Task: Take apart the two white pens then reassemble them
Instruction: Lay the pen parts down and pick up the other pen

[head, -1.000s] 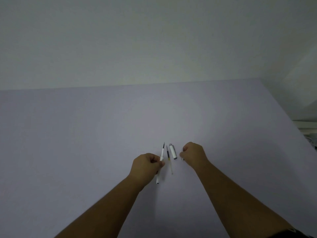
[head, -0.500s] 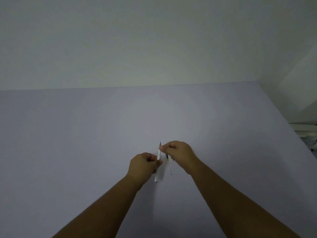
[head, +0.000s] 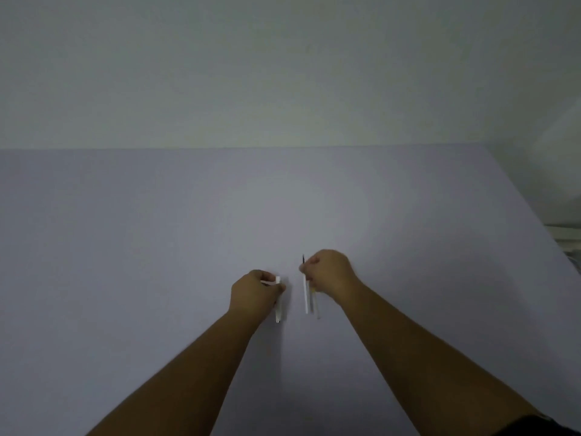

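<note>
My left hand (head: 255, 292) is closed around a short white pen barrel (head: 278, 305), which points down toward me. A hand's width to its right, my right hand (head: 328, 273) pinches a thin white refill (head: 305, 294) with a dark tip sticking up above the fingers. A second thin refill (head: 316, 305) with a yellowish band lies on the table just under my right hand, partly hidden by it. The other pen parts seen earlier are hidden behind my right hand.
A wide pale lilac table (head: 157, 247) reaches back to a plain wall (head: 283, 73). Its right edge slants down at the far right, where some pale objects (head: 566, 240) show beyond it.
My right hand reached over to the pen in my left hand, then drew the refill out to the right. The two hands now stand apart, each with one part.
</note>
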Demonstrator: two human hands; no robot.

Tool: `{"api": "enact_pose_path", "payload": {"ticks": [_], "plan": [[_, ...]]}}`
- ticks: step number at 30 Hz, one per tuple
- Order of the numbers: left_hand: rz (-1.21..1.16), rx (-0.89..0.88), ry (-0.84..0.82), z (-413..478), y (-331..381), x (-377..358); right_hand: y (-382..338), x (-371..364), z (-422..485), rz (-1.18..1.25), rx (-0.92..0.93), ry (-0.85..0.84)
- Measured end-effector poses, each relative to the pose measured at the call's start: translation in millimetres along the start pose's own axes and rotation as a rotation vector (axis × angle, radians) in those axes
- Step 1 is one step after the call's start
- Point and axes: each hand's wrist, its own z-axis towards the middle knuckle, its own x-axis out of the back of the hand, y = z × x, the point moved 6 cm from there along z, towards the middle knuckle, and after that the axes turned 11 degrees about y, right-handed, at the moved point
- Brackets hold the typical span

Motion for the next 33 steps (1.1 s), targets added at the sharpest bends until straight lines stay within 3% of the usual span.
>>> {"api": "enact_pose_path", "payload": {"ticks": [3, 11, 24, 33], "plan": [[0.055, -0.008, 0.03, 4.8, -3.0, -5.5, 4.3, -15.7, -5.0, -0.286, 0.092, 0.06], [0.074, -0.013, 0.054, 11.9, -8.9, -9.8, 4.6, -24.5, -5.4, -0.415, 0.048, 0.12], [0.124, -0.065, 0.064, 11.3, -2.5, -3.0, 5.4, -20.1, -6.3, -0.34, 0.045, 0.156], [-0.004, -0.009, 0.114, 9.7, -7.5, 20.9, 11.3, 25.0, -3.6, -0.138, 0.029, 0.262]]}}
